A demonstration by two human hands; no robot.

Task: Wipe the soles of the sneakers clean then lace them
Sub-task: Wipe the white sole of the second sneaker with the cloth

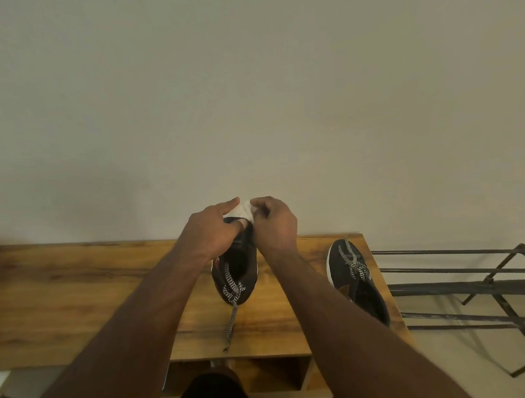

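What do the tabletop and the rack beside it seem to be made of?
Tabletop: wood or wood-look laminate, warm brown with visible grain streaks and a smooth, slightly glossy surface. Rack: probably metal, thin dark grey bars with a matte finish.

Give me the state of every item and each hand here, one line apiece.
Left hand: grips the held sneaker, forefinger on the white wipe.
Right hand: pinches the white wipe.
White wipe: crumpled, pressed at the sneaker's far end.
Held sneaker: on the wooden table, lace trailing loose.
Second sneaker: on the table's right edge, laced, untouched.
Metal rack: standing right of the table.
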